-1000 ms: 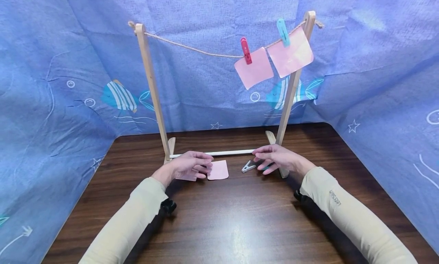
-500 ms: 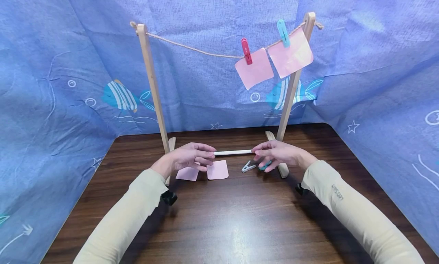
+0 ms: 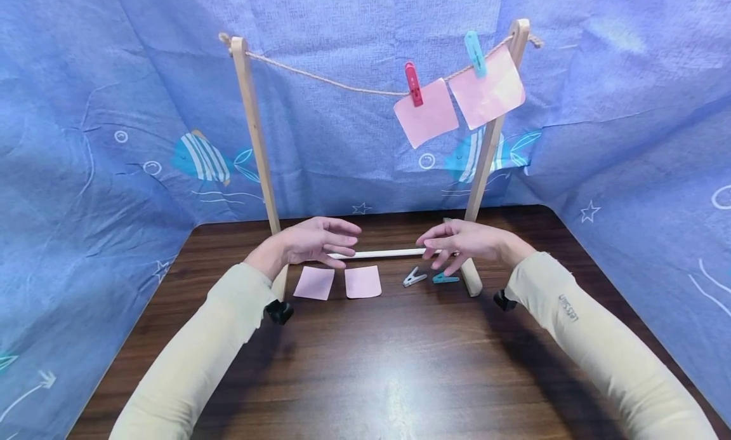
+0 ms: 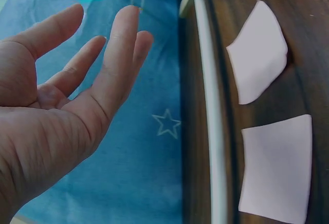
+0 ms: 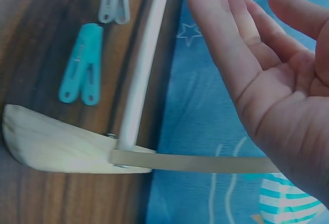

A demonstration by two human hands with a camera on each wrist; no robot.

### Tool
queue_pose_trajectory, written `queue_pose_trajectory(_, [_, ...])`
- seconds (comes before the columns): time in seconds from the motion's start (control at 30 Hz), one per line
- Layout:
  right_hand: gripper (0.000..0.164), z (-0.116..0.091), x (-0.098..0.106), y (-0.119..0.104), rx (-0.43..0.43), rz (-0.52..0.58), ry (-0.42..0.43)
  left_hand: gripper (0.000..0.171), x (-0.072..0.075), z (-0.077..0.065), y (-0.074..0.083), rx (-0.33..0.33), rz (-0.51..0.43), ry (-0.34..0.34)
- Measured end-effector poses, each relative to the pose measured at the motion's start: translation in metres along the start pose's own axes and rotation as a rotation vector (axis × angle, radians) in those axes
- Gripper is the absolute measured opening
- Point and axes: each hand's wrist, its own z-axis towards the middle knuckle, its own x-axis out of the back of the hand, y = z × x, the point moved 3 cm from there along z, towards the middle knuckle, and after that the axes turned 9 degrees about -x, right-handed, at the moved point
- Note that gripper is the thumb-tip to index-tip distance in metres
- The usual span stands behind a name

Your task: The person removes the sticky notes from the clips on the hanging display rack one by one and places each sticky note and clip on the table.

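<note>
My left hand point(image 3: 316, 240) hovers over the white crossbar point(image 3: 394, 254), fingers spread and holding nothing. Below it, two pink paper squares point(image 3: 313, 283) lie side by side on the table; the left wrist view shows one with a curled edge. Level with it on the other side, my right hand point(image 3: 465, 242) is likewise unfolded, its palm bare in the right wrist view. Beneath the right fingers lie a pale grey clothespin point(image 3: 414, 277) and a teal clothespin point(image 5: 82, 64). On the rope point(image 3: 325, 79), a red clothespin point(image 3: 414, 84) and a light blue clothespin point(image 3: 475, 54) each clip a pink sheet point(image 3: 426, 113).
The rope sags between two wooden posts point(image 3: 254, 129), both standing on wooden feet point(image 5: 61, 142). Blue cloth point(image 3: 342, 167) with fish and stars surrounds the back and sides of the dark wood table point(image 3: 365, 351).
Both hands have risen from lower over the table. The left one has drawn back off the left paper square, and the right one has uncovered the teal clothespin.
</note>
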Motion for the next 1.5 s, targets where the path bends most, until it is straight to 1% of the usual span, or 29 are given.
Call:
queue_pose_trajectory(0.2, [0.053, -0.008, 0.007, -0.015, 0.019, -0.053, -0.027, 0.047, -0.001, -0.001, 0.019, -0.036, 0.012, -0.008])
queue_pose_trajectory(0.47, [0.050, -0.018, 0.010, -0.038, 0.029, -0.111, -0.002, 0.050, -0.006, 0.002, 0.041, -0.104, 0.068, -0.022])
queue_pose_trajectory(0.7, [0.044, -0.027, 0.009, -0.059, 0.054, -0.181, -0.020, 0.051, -0.011, 0.004, 0.059, -0.164, 0.082, 0.019])
queue_pose_trajectory(0.8, [0.044, -0.032, 0.010, -0.069, 0.079, -0.213, -0.022, 0.049, -0.013, 0.005, 0.067, -0.197, 0.108, 0.042])
queue_pose_trajectory(0.93, [0.045, -0.041, 0.010, -0.083, 0.104, -0.243, -0.013, 0.046, -0.015, 0.006, 0.076, -0.218, 0.135, 0.084])
queue_pose_trajectory(1.0, [0.046, -0.045, 0.010, -0.089, 0.110, -0.255, -0.011, 0.044, -0.016, 0.007, 0.080, -0.226, 0.130, 0.107])
queue_pose_trajectory(1.07, [0.047, -0.049, 0.011, -0.095, 0.118, -0.265, -0.012, 0.043, -0.018, 0.008, 0.084, -0.249, 0.119, 0.130])
queue_pose_trajectory(1.2, [0.046, -0.059, 0.012, -0.106, 0.126, -0.291, 0.001, 0.045, -0.020, 0.010, 0.090, -0.316, 0.097, 0.166])
queue_pose_trajectory(1.27, [0.046, -0.067, 0.012, -0.113, 0.134, -0.298, 0.013, 0.047, -0.021, 0.011, 0.094, -0.352, 0.067, 0.177])
queue_pose_trajectory(1.37, [0.046, -0.079, 0.014, -0.125, 0.170, -0.314, 0.037, 0.049, -0.022, 0.012, 0.100, -0.393, 0.003, 0.179])
queue_pose_trajectory(1.43, [0.046, -0.088, 0.015, -0.135, 0.206, -0.309, 0.059, 0.050, -0.023, 0.013, 0.104, -0.412, -0.045, 0.167])
queue_pose_trajectory(1.5, [0.045, -0.095, 0.018, -0.143, 0.260, -0.297, 0.084, 0.050, -0.024, 0.014, 0.107, -0.427, -0.067, 0.146])
